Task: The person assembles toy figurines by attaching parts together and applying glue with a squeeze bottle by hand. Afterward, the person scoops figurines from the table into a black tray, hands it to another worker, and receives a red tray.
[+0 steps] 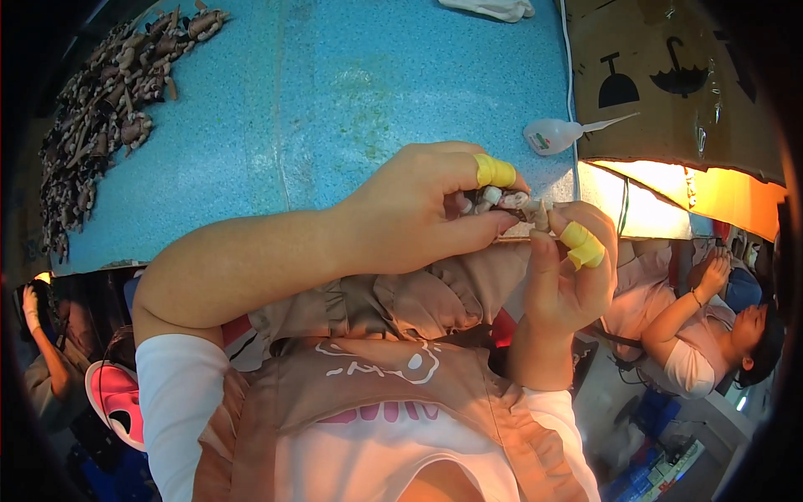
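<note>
My left hand [422, 201] reaches in over the table's near edge, closed round a small figurine [512, 201] with white, pinkish and dark brown parts. The fingers cover much of it. My right hand [569, 280] pinches a small beige piece [542, 219] between thumb and fingers, right against the figurine's right end. Whether that piece is joined to the figurine, I cannot tell. Yellow tape [495, 171] wraps a finger of the left hand, and another strip [583, 245] wraps a finger of the right.
A blue table top [326, 109] lies beyond my hands. Many small brown and beige figurine parts [109, 117] are heaped at far left. A squeeze bottle [552, 135] with a thin nozzle lies beside a white cable [571, 84] and a cardboard box [652, 75]. Another person [686, 335] sits at right.
</note>
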### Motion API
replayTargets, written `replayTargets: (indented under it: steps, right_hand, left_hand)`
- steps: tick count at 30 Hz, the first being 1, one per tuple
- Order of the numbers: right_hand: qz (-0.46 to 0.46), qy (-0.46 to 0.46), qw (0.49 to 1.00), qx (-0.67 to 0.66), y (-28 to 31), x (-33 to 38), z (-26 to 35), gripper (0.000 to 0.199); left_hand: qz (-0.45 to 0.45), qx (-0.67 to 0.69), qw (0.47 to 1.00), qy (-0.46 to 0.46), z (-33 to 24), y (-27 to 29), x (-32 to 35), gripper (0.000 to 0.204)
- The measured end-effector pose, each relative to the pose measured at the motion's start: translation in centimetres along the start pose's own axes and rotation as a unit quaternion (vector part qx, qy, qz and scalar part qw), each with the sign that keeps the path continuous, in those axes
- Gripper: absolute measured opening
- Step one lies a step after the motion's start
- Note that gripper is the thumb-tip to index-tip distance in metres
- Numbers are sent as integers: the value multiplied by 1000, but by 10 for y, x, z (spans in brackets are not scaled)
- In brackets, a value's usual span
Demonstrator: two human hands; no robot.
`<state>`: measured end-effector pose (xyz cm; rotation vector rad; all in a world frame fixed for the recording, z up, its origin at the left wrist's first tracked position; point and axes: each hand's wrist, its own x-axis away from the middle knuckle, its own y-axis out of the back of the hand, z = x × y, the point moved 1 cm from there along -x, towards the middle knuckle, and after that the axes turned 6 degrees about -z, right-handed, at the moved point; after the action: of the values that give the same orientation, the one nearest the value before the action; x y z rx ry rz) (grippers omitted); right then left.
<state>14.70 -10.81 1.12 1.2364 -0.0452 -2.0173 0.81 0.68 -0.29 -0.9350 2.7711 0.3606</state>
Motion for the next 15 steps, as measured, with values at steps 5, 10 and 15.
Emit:
replayTargets:
  steps: [5, 10, 15]
  right_hand:
    - [7, -9, 1000, 2, -2, -5, -6, 20]
    - [21, 8, 999, 40, -1, -8, -7, 20]
    - [59, 83, 988, 119, 1, -4, -7, 20]
  left_hand:
    - [-6, -47, 999, -20, 0, 2, -1, 30]
    - [-13, -62, 997, -41, 1, 2, -2, 30]
    - [18, -67, 998, -13, 0, 1, -1, 30]
